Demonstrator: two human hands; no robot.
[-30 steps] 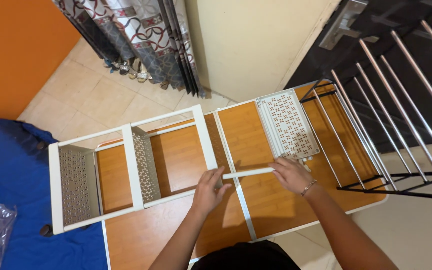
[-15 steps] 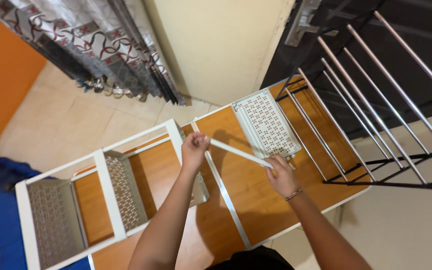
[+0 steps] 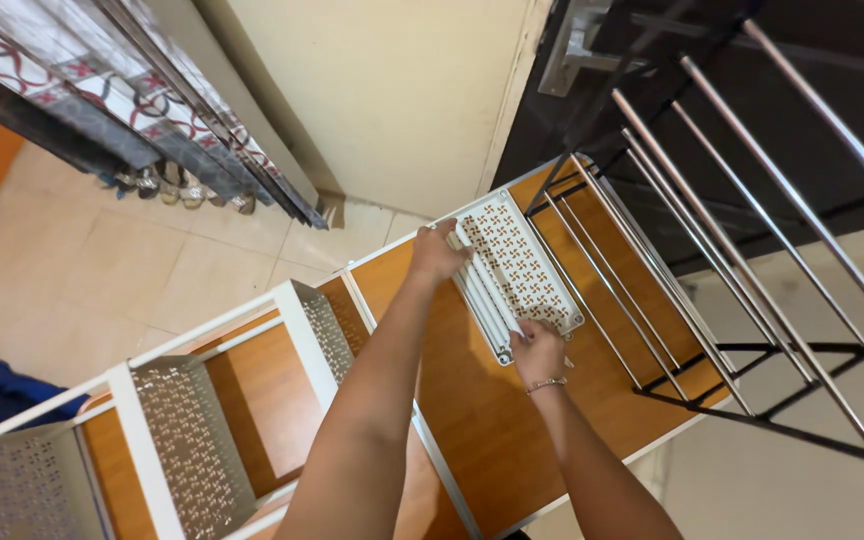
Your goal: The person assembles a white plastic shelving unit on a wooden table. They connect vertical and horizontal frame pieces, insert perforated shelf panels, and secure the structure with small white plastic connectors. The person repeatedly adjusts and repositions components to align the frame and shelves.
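We hold a thin white rod point(image 3: 485, 290) at both ends so that it stays level and lines up along the near edge of the white perforated panel point(image 3: 522, 262). Our left hand point(image 3: 436, 252) is curled around the far end of the rod, fingers closed on it, and our right hand point(image 3: 537, 350) pinches the near end between closed fingers, a thin bracelet at the wrist below it. The rod lies just beside the panel, touching or nearly touching its edge; we cannot tell which. The panel is flat sheet metal, painted white, punched all over with a small repeated pattern. Under both hands lies a smooth orange-brown board point(image 3: 492, 410) with a wood-like finish, framed by square white bars point(image 3: 297, 325). Nearer our left elbow, two more perforated panels point(image 3: 187, 440) stand tilted between those bars. Beyond our right hand a black rack point(image 3: 742, 300) carries long round, shiny metal rails. Past our left hand, pale glossy floor tiles point(image 3: 122, 270) run to a cream wall.
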